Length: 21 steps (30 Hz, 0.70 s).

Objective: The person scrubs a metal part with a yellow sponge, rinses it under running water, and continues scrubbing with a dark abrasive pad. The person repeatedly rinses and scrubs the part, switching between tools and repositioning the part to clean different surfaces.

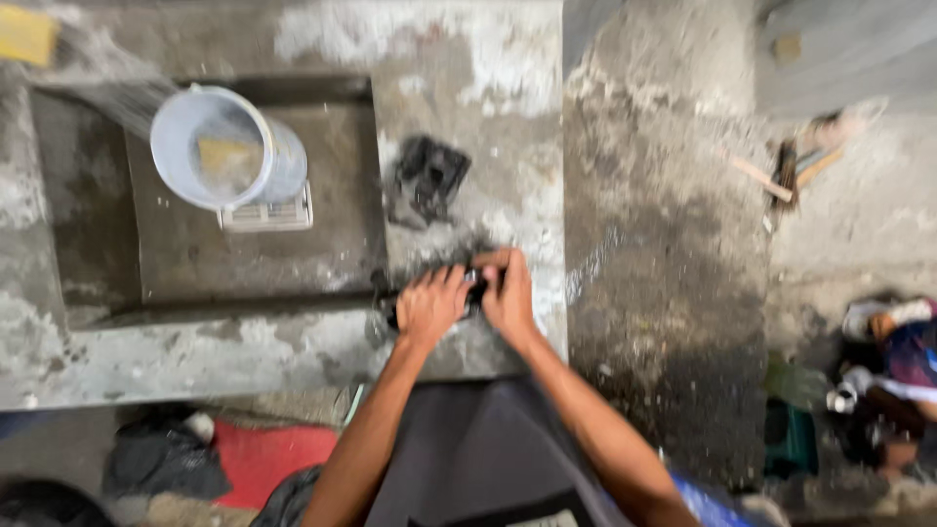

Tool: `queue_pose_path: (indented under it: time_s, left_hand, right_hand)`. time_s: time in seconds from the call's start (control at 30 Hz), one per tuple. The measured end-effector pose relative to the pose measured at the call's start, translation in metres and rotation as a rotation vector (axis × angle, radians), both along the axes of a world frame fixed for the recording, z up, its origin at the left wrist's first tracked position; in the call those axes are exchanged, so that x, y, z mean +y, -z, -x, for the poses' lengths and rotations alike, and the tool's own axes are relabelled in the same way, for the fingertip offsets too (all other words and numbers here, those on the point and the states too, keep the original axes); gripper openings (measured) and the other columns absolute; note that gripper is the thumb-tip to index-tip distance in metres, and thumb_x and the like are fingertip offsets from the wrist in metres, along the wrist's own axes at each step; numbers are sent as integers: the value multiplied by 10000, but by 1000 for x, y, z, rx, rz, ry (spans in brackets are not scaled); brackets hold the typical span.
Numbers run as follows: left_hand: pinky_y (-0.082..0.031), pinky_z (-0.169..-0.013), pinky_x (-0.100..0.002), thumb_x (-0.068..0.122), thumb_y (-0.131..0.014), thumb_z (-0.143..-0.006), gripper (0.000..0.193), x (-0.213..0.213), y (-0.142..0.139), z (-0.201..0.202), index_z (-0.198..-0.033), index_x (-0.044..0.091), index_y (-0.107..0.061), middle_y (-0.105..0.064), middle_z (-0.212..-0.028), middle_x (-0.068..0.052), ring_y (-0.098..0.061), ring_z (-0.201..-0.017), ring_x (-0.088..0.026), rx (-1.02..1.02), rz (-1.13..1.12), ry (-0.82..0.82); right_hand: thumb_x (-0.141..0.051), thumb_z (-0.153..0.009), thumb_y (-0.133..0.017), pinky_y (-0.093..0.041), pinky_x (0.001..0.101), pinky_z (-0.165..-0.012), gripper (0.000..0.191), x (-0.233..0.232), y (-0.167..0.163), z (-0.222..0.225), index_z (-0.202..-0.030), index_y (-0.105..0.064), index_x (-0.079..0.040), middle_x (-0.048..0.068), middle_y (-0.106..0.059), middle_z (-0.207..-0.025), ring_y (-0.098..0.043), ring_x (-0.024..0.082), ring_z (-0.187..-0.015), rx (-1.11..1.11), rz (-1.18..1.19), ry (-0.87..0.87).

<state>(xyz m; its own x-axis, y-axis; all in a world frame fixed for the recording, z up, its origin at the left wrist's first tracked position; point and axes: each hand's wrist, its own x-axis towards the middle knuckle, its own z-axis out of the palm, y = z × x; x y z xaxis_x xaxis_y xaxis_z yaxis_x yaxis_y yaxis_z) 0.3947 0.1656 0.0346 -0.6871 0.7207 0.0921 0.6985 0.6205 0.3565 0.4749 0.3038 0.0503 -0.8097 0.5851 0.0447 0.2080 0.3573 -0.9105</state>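
Now | both hands' grip clenched on dark object (pixel 475 289) | white bucket (pixel 226 146) holds water

Place: a rough outdoor or semi-open washing spot of a home or yard, not a fitted room.
Basin: a shallow, stained grey concrete wash basin (pixel 244 263) sunk into a slab with patchy, flaking whitewash.
Water: a stream falls from the upper left into a pale grey plastic bucket (pixel 226 146) standing on a small white slatted plastic stand (pixel 268 215).
Floor: bare, dark, damp-looking concrete floor (pixel 664 293) beside the slab.
Washing: a wet black crumpled cloth (pixel 425 181) lies on the slab's ledge.
Clutter: a red mat (pixel 268 457) and a heap of mixed coloured clothes (pixel 893 376) on the ground; wooden-handled brushes (pixel 795 166) near the far wall.
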Motion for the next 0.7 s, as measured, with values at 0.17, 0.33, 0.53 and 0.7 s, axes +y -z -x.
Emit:
queue_pose_path:
  time_s: [0.17, 0.33, 0.53, 0.7]
  left_hand:
    - [-564, -625, -423, 385, -667, -915, 249, 3, -1, 3, -944, 138, -665, -704, -820, -64, -709, -737, -279, 75, -34, 29]
    - [-565, -658, -416, 416, -667, -974, 277, 1, -1, 0, -943, 141, -657, -713, -862, -53, -710, -779, -274, 21, 36, 25]
    - [-566, -676, -405, 378, -666, -915, 247, 0, -3, 0, -922, 132, -648, -722, -906, -49, -716, -812, -261, 48, 42, 26]
    - [-562, -688, -412, 388, -665, -939, 255, 1, -11, 2, -986, 137, -669, -721, -887, -62, -705, -793, -278, 7, -34, 29]
  right_hand:
    - [76, -846, -555, -468, 443, -959, 207, 4, -7, 3, -1039, -527, 6, 127, -737, -1014, -667, 358, -1019, 30, 14, 8]
    - [117, -806, -549, -466, 481, -907, 276, 10, -14, -1, -1049, -609, 1, 180, -640, -1014, -574, 407, -989, 11, -182, -146]
    - [128, -790, -575, -472, 451, -858, 297, 10, 0, -7, -1034, -649, -26, 202, -615, -999, -581, 403, -972, -10, -192, -144]
    - [62, -928, -562, -469, 375, -948, 252, 34, 33, -7, -1153, -584, -49, 157, -645, -1075, -609, 317, -1029, -53, 119, -97]
